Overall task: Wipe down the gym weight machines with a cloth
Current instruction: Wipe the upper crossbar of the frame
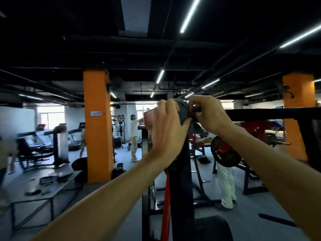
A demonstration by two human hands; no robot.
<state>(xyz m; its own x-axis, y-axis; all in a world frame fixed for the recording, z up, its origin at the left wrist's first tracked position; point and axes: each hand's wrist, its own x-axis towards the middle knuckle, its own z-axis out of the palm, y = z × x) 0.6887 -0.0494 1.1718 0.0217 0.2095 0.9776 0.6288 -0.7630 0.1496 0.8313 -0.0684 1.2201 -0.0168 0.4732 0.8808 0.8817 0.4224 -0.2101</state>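
1. The left hand [166, 122] is raised at head height, its fingers and thumb curled round a crumpled dark grey cloth [185, 111].
2. The right hand [208, 113] pinches the other edge of the same cloth, close against the end of a black steel crossbar of the weight machine [269, 114]; the two hands almost touch.
3. The cloth sits bunched at the top of the machine's black upright post [180, 180], where post and crossbar meet.
4. Progress, as a judgement: the wipe seems to be at the top joint only. The length of the crossbar, the post, the red strut [165, 197] beside it and the padded black seat [208, 226] below look left to do; no surface shows plainly as cleaned.
5. Around: a red-and-black weight plate [224, 152] hangs to the right under the crossbar, an orange square pillar [97, 122] stands left, and a person in pale clothes [134, 134] stands beyond.
6. The plate and the person in white trousers [225, 186] behind the machine may crowd the reach along the bar.
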